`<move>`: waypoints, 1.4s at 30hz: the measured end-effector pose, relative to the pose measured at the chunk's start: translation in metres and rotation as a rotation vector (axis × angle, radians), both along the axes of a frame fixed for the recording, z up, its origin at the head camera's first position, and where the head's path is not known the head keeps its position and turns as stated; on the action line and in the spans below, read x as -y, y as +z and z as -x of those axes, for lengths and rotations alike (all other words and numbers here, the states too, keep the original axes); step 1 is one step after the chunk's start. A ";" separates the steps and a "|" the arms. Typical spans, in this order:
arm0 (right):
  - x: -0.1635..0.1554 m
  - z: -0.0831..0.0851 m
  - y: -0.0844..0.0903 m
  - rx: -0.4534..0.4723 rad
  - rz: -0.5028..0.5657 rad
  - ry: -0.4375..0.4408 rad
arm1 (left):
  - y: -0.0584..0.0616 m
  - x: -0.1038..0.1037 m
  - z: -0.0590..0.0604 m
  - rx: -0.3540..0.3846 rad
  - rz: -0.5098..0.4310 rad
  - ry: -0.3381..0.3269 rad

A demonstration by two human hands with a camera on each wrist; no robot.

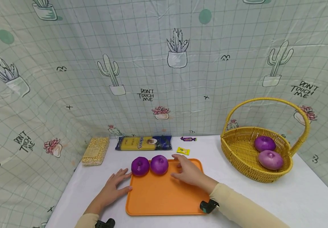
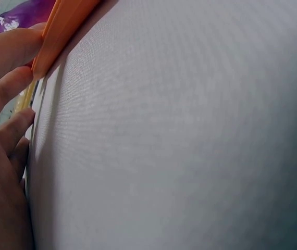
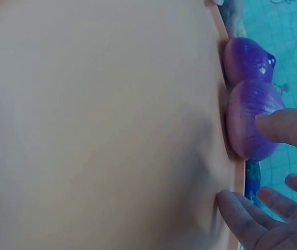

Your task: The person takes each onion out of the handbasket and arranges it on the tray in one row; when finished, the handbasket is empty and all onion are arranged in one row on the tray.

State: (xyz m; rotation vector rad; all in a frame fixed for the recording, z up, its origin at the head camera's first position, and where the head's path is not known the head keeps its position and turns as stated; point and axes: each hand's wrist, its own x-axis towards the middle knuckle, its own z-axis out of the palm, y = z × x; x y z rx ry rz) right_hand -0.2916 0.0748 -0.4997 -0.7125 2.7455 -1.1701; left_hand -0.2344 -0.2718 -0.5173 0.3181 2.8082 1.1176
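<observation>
**Two onions on the tray, two in the basket**

The right hand (image 1: 188,172) lies open over the far part of the orange tray (image 1: 164,199), fingers spread and relaxed; the wrist view shows its thumb (image 3: 281,127) touching the paler purple onion (image 1: 159,164), gripping nothing. The left hand (image 1: 114,188) rests flat on the white table (image 1: 266,202) with straight fingers against the tray's left edge, just beside the darker purple onion (image 1: 140,166). Both onions sit side by side, touching, at the tray's far rim.

To the right, well apart, a yellow wicker basket (image 1: 238,152) holds two more purple onions (image 1: 267,152). Behind the tray lie a blue pasta packet (image 1: 144,143), a bag of grain (image 1: 95,151) and two small sweets (image 1: 183,150).

Judging by this layout, the moving of onions between basket and tray is about half done, with two on each side.
</observation>
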 end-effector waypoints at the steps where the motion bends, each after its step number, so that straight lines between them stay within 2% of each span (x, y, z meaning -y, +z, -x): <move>1: -0.001 0.000 0.000 0.000 0.000 0.000 | 0.000 0.000 0.000 -0.003 -0.001 0.000; 25: -0.042 -0.002 0.006 0.022 0.024 -0.040 | -0.002 0.002 0.001 0.009 -0.027 0.000; 34: -0.057 -0.004 0.013 -0.020 0.011 -0.039 | -0.002 0.003 0.002 0.018 -0.029 0.000; 42: -0.073 -0.006 0.018 -0.017 0.018 -0.051 | 0.000 0.004 0.002 0.024 -0.034 -0.007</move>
